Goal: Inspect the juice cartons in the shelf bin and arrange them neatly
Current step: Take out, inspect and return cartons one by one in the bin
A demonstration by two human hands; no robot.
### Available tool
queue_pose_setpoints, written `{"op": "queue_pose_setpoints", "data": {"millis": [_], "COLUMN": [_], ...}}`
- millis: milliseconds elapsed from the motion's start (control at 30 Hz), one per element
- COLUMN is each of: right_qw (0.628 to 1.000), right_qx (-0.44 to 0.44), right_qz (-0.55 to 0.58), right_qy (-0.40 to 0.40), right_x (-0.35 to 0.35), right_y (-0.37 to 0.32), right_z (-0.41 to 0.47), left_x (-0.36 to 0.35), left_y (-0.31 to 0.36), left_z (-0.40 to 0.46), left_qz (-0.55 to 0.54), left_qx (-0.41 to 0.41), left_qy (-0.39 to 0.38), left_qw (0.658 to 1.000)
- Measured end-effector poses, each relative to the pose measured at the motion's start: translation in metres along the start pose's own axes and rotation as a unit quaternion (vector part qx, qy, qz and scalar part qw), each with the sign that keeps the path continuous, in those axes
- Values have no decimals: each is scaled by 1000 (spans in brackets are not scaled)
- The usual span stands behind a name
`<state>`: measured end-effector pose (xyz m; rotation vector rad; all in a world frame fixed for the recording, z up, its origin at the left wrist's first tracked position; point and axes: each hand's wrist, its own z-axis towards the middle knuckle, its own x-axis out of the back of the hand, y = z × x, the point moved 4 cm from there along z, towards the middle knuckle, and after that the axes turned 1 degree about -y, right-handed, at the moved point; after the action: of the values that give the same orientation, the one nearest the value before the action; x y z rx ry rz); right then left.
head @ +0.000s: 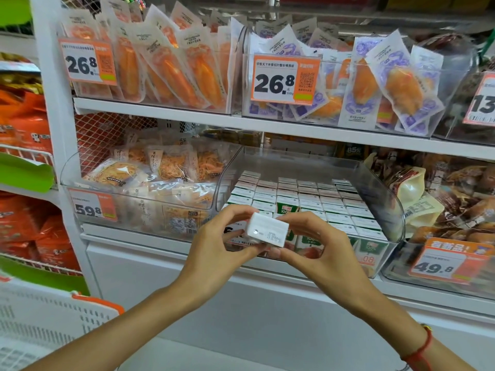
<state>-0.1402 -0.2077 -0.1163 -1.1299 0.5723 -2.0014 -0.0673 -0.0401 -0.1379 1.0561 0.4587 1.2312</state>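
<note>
Just in front of the shelf bin's (396, 210) front wall, a small juice carton (267, 230) is held up between both hands, its white top turned toward the camera with a round foil straw spot and a few lines of fine print. It is a smooth, box-shaped paper pack with crisp folded edges. The left hand (214, 242) pinches its left end with thumb below and curled fingers above; the right hand (313, 245) grips the right end the same way, a red cord (422, 349) around that wrist. The bin is clear, glossy plastic with a curved raised front and rounded corners, standing on a white shelf (281, 266). Inside it, the other cartons (321, 202) stand upright in tight rows from back wall to front, white tops level, too many to count surely; one near the left front shows its green side. Open room lies only above the rows. Four orange price tags (286, 79) are fully readable.
</note>
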Motion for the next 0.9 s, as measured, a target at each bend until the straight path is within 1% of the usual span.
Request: {"op": "queue_pose_setpoints", "data": {"millis": [100,200,300,433,500,533,600,667,700,767,900], "right_qw": [1000,1000,1000,999,998,998,996,992,989,990,995], "right_qx": [10,15,5,-26,-45,-53,-56,-34,-19,-8,-15], "right_qz": [-14,-8,15,19,31,34,7,-41,-57,-57,-34], "right_qy": [-3,0,12,27,19,-1,-64,-118,-132,-132,-98], "right_x": [0,0,-1,-4,-5,-6,-10,-14,-15,-15,-13], "right_y": [1,2,4,6,8,9,10,9,7,5,5], "right_z": [-1,-1,-2,-3,-2,-2,-4,-7,-7,-6,-3], "left_x": [0,-1,-5,-10,-11,-10,-8,-5,-3,0,1], "left_y": [1,1,-5,-14,-15,-16,-18,-19,-19,-20,-22], "left_z": [0,0,0,-1,-2,-2,-2,-1,0,1,-1], "left_qz": [22,18,14,-50,-81,-107,-160,-194,-207,-220,-221], "left_qx": [-21,-18,25,94,116,132,162,179,187,203,229], "left_qy": [4,-18,-68,-106,-101,-91,-68,-48,-40,-34,-48], "left_qw": [1000,1000,997,989,985,981,971,963,959,954,947]}}
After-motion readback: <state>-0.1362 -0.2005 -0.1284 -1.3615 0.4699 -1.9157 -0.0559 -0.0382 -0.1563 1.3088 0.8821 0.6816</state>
